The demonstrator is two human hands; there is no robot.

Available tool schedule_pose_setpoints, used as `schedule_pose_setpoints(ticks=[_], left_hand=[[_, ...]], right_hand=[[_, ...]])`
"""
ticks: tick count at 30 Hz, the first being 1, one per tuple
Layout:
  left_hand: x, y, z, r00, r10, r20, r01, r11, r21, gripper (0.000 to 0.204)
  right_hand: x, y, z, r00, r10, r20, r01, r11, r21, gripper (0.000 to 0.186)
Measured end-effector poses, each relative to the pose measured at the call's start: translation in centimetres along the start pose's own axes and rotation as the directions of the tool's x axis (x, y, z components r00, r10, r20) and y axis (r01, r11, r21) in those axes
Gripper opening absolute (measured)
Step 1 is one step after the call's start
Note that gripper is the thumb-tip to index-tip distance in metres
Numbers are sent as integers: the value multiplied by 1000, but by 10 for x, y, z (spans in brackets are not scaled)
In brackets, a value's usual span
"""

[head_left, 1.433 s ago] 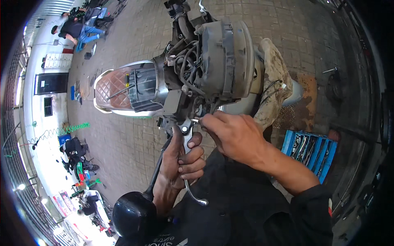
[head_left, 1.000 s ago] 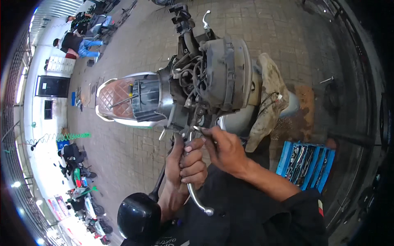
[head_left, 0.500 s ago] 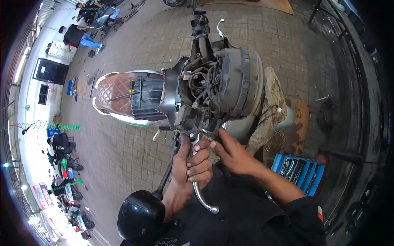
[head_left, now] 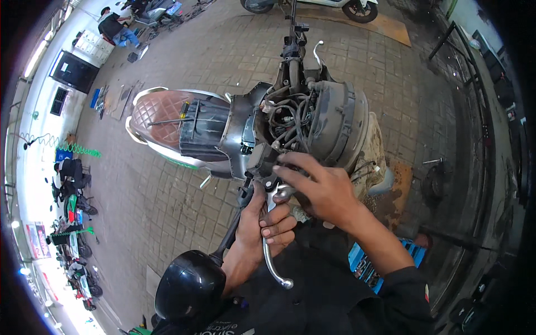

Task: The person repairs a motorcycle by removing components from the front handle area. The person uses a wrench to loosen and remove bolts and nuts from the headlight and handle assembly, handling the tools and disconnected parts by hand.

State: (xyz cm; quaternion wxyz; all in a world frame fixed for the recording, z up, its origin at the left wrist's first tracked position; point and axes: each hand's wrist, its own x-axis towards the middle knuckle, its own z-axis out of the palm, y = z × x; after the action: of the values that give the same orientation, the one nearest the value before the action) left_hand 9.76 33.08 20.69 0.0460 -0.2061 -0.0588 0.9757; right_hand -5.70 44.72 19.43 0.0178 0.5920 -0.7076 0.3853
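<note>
My left hand [head_left: 262, 226] is wrapped round a silver brake lever [head_left: 270, 261], near its pivot end; the ball tip sticks out below my fingers. My right hand [head_left: 329, 192] reaches over the handlebar just right of the lever's pivot. Its fingers are stretched out and apart, their tips beside a dark boxy reservoir [head_left: 260, 159]. Its thumb is mostly hidden. Both hands are at the handlebar of a partly stripped scooter, whose bundled wires and hoses [head_left: 293, 116] lie exposed beside a dark rounded front panel [head_left: 334, 114].
A black mirror [head_left: 190, 286] juts out at lower left. Tools lie across the black tray beside the brown quilted seat [head_left: 158, 113]. At right are a stained cloth [head_left: 371, 148] and a blue toolbox [head_left: 410, 254]. Other motorcycles and a person [head_left: 114, 28] are farther off.
My right hand has lifted off the lever's pivot area and moved up toward the reservoir, its fingers straightening. My left hand keeps its hold on the lever. The whole view has shifted slightly.
</note>
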Motion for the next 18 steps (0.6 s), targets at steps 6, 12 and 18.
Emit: schedule_pose_setpoints(ticks=[6,12,18], left_hand=[[1,-3,2,999,22,-28,-23,1000,-16,53],[-4,-5,4,999,30,-16,-31,999,-30,52],[0,-5,6,999,54,-3,-54,996,-69,51]], right_hand=[[-2,21,33,996,-74,-59,72,997,-36,42],[-10,30,49,965,-162,-206,159,987,-32,29],[-11,21,67,918,-24,-397,80,989,126,19]])
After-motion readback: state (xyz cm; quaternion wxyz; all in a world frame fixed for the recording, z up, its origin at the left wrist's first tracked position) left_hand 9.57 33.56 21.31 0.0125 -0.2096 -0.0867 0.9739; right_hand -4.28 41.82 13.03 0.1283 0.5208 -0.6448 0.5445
